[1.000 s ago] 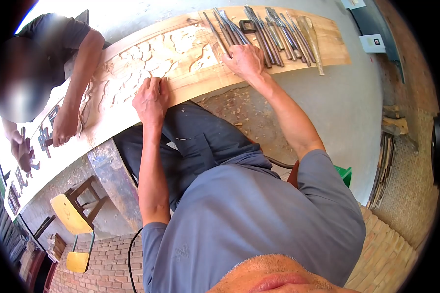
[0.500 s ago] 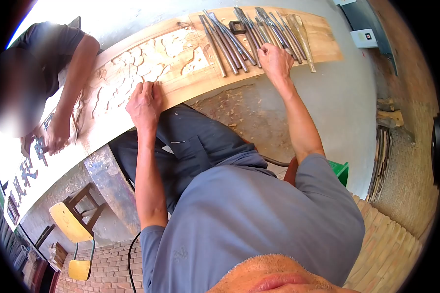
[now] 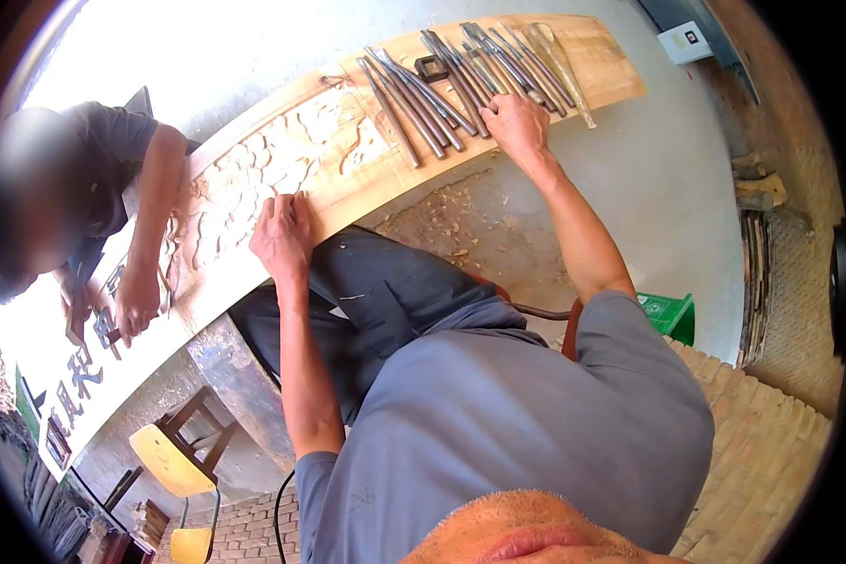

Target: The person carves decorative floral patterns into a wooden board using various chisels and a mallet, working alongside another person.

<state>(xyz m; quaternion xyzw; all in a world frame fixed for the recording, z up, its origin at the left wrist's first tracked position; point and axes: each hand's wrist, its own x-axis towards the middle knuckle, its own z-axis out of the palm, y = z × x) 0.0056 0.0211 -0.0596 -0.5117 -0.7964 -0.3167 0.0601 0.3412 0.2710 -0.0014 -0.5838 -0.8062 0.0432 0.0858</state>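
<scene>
Pale wood lies under both hands. The left hand point(image 3: 282, 240) rests at the near edge of a long board point(image 3: 348, 199), its fingers bent and drawn together; whether anything is pinched beneath them, I cannot tell. The right hand point(image 3: 520, 132) is curled over the handle ends of the chisel-like tools point(image 3: 388, 113), fingertips turned down; whether it grips one is hidden.

The tools lie side by side across the board, on both sides of the right hand, with a dark square block point(image 3: 430, 68) among them and a pale wooden club point(image 3: 561, 70) at the outer end of the row.

Left of the tools, a carved relief point(image 3: 254, 169) of curling shapes covers much of the board's middle. Its outlines look well defined, though glare hides how finished the surfaces are. The strip along the near edge is plain, and so is the visible wood around the tools; whether any of that is meant to be cut, I cannot tell.

Farther left, another person's hands point(image 3: 136, 301) work close to dark characters point(image 3: 83, 371) on the bright end. Wood shavings point(image 3: 461, 216) are scattered below the board, and a yellow seat point(image 3: 171, 461) and a green bin point(image 3: 667, 317) stand farther out.
</scene>
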